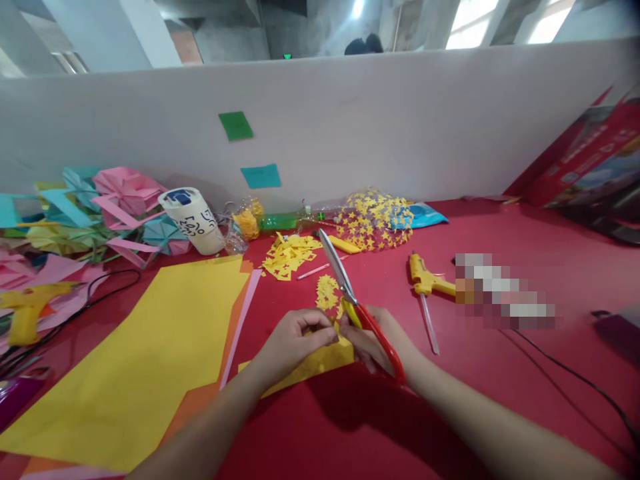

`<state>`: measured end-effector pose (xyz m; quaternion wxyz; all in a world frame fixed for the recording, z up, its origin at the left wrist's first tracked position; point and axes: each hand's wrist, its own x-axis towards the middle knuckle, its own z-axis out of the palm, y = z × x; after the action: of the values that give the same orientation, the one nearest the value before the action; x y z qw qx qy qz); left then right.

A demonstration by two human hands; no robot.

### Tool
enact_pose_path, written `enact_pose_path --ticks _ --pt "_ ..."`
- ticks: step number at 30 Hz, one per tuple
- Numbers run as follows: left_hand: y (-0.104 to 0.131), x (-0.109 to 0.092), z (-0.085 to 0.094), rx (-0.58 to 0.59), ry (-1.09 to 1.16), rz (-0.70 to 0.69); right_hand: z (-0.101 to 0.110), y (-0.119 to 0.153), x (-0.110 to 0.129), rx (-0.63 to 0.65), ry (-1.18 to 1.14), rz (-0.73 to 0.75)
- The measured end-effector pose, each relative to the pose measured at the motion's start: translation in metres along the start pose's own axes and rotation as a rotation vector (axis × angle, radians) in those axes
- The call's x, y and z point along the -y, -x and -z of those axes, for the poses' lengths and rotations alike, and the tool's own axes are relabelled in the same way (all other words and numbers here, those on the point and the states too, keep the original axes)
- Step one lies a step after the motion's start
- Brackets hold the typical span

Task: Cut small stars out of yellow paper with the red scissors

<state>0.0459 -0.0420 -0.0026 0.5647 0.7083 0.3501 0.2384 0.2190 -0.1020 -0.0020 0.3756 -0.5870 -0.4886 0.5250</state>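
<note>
In the head view, my right hand (373,340) is closed around scissors (340,270) with red and yellow handles, their blades pointing up and away. Beside it, my left hand (300,337) is pinched at the edge of a folded-looking yellow paper strip (320,363), which runs beneath both hands. The fingertips partly hide what lies between them. Just beyond the hands is a small heap of yellow paper stars (327,292). Behind that is a pile of yellow paper scraps (290,253).
Yellow paper sheets (150,340) lie left on the red table. A yellow glue gun (427,279) with its cord is right, another glue gun (30,307) far left. Along the white partition stand a tape roll (200,223), a green bottle (283,221) and a star-covered clear ball (375,220).
</note>
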Motion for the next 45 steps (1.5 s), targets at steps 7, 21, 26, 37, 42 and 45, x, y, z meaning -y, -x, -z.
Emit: enact_pose_path --ticks 7,21,26,37,42,45 --pt "0.003 0.000 0.030 -0.223 0.244 -0.024 0.015 -0.019 0.008 -0.166 0.120 -0.043" --pt "0.005 0.005 0.037 -0.031 0.516 0.004 0.008 -0.038 0.013 0.046 0.033 0.062" --pt "0.006 0.006 0.032 -0.002 0.587 0.078 -0.012 -0.025 0.026 0.187 -0.016 0.104" --pt "0.007 -0.003 0.030 -0.224 0.229 -0.194 -0.029 -0.034 0.026 0.000 -0.333 0.306" --pt "0.009 -0.009 0.025 -0.358 0.269 -0.133 -0.014 -0.031 0.032 -0.099 -0.249 0.312" --pt "0.006 -0.005 0.027 -0.388 0.501 -0.014 0.004 -0.025 0.027 -0.040 0.079 0.239"
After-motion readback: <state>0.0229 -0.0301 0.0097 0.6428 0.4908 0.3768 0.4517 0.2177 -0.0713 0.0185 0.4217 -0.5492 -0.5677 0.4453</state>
